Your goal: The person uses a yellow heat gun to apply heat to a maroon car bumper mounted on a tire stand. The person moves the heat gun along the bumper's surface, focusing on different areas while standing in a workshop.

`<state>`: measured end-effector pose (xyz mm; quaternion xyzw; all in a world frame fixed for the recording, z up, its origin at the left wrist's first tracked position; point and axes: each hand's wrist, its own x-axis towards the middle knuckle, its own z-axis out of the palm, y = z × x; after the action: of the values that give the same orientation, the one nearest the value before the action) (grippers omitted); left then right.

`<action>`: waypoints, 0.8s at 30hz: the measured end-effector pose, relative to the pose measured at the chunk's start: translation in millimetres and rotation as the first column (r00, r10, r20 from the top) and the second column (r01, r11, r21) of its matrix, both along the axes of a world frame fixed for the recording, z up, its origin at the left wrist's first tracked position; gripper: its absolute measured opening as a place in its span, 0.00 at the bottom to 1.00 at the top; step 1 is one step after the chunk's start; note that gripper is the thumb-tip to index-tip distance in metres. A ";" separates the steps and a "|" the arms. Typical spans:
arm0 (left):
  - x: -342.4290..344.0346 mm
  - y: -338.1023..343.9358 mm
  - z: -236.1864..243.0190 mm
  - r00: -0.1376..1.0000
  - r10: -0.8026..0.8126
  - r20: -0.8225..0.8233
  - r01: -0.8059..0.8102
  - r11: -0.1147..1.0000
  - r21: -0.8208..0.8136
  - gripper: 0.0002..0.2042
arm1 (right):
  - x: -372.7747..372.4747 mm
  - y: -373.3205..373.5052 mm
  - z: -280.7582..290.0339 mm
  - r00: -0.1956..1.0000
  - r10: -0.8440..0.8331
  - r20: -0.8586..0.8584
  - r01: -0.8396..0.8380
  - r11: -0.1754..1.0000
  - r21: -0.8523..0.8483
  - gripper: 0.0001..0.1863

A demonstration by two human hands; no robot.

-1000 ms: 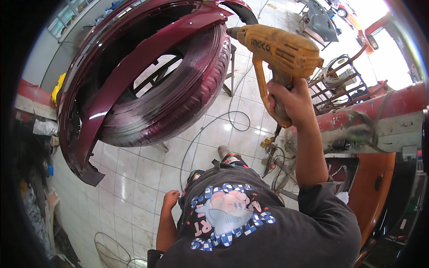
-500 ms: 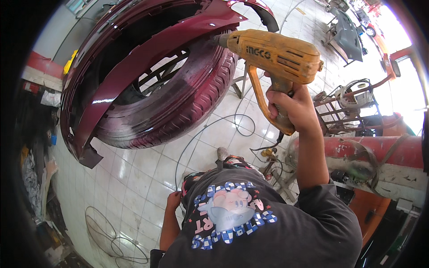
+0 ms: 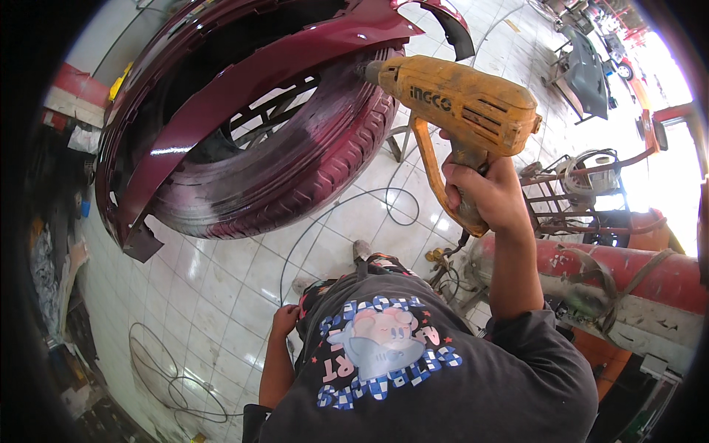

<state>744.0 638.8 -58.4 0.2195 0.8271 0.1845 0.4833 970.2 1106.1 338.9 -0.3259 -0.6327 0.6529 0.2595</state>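
My right hand (image 3: 484, 188) is closed round the grip of a worn yellow heat gun (image 3: 465, 100), which has a loop guard in front of the fingers. Its dark nozzle points left, close to the inner edge of a glossy dark red car bumper (image 3: 244, 96) and the tyre (image 3: 325, 159) beneath it. Whether the nozzle touches either one, I cannot tell. Red and whitish paint marks the tyre's sidewall and tread. Low beside my thigh hangs my left hand (image 3: 286, 320), against the patterned trousers, with its fingers mostly hidden.
A dark cable (image 3: 325, 214) loops over the white tiled floor, and another coil (image 3: 177, 391) lies at lower left. On the right are a red and white cylinder (image 3: 591, 266) with a strap and a metal trolley (image 3: 583, 184). A dark panel (image 3: 587, 74) rests on a stand farther back.
The view has turned and shifted slightly. The heat gun sits a little lower and farther right in the picture, its nozzle still by the bumper edge. My right hand keeps its grip.
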 end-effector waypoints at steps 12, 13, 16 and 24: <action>-15.8 -29.8 -22.4 1.000 0.024 -0.020 -0.025 0.999 -0.029 0.16 | -3.0 -14.1 4.5 0.998 -0.054 -0.041 0.055 0.998 0.026 0.25; -15.2 -26.5 -20.7 0.999 0.006 -0.037 -0.007 1.000 -0.020 0.16 | -4.8 -18.5 3.4 0.996 -0.072 -0.054 0.074 0.996 0.047 0.25; -24.9 -13.1 -11.2 0.997 -0.018 -0.079 0.020 1.000 0.016 0.16 | 7.6 -29.2 14.4 0.999 -0.045 0.023 0.046 0.995 -0.093 0.26; -53.0 -50.1 -43.6 0.992 -0.126 0.027 0.127 0.992 -0.008 0.15 | 6.0 -73.4 15.7 0.922 -0.386 -0.011 0.386 0.921 0.046 0.28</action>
<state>691.0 588.7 -102.0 0.2668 0.8059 0.1525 0.5060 976.2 1032.6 354.7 -0.4376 -0.5709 0.5741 0.3911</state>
